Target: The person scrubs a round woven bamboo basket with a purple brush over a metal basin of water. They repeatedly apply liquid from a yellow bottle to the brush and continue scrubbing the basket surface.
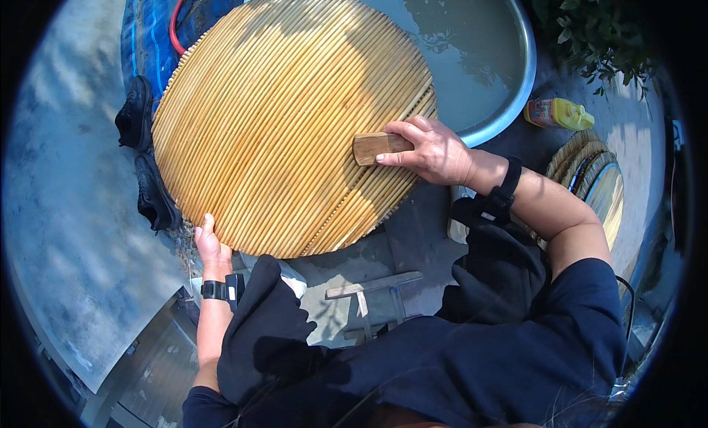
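Note:
A large round mat of parallel plant stalks (276, 129) lies tilted before me, its upper right part over a metal basin of cloudy water (475, 57). My left hand (212, 243) grips the mat's lower left rim, thumb on top and fingers hidden underneath. A wooden block, perhaps the back of a brush (373, 148), is held in my right hand (437, 150) against the right part of the mat. The block's underside is hidden.
Black shoes (152, 190) stand left of the mat, near a blue sheet (138, 35) and red hose (175, 24). Right of the basin are a yellow plastic jug (558, 114), stacked round mats (607, 193) and leafy branches (597, 35). A wooden frame (376, 284) is below.

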A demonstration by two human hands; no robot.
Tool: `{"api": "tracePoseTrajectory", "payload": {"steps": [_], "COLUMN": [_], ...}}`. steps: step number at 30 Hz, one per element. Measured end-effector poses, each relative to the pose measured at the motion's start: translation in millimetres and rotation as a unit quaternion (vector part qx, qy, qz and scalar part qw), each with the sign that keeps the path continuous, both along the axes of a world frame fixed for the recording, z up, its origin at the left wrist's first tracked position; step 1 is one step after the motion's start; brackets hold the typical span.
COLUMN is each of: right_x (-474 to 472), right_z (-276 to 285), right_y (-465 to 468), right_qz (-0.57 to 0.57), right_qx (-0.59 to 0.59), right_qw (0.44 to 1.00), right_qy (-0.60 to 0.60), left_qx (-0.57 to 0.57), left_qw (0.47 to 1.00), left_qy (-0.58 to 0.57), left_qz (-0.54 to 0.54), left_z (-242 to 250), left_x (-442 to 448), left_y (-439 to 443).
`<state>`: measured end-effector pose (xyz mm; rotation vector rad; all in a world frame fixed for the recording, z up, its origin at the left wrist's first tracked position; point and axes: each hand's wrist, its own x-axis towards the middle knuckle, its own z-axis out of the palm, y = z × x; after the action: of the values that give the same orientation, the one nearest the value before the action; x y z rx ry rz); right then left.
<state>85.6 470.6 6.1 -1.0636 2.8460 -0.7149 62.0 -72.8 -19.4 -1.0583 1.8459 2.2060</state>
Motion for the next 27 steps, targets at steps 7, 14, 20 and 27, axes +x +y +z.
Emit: {"api": "tracePoseTrajectory", "payload": {"steps": [7, 14, 20, 27], "right_x": [-38, 5, -4, -11], "right_z": [64, 49, 20, 66], "right_y": [68, -20, 86, 59], "right_qz": [-0.299, 0.132, -0.037, -0.046], "right_qx": [0.153, -0.036, 0.042, -0.019], "right_qw": [0.934, 0.99, 0.998, 0.997], "right_qy": [0.121, -0.03, -0.006, 0.063], "left_qx": [-0.014, 0.01, 0.004, 0.036], "left_qw": [1.0, 1.0, 0.998, 0.997], "left_qy": [-0.004, -0.008, -0.059, -0.067], "left_qz": [0.01, -0.024, -0.029, -0.018], "left_z": [-4, -9, -11, -14], "left_x": [-5, -6, -9, -11], "left_y": [-6, -11, -16, -20]}}
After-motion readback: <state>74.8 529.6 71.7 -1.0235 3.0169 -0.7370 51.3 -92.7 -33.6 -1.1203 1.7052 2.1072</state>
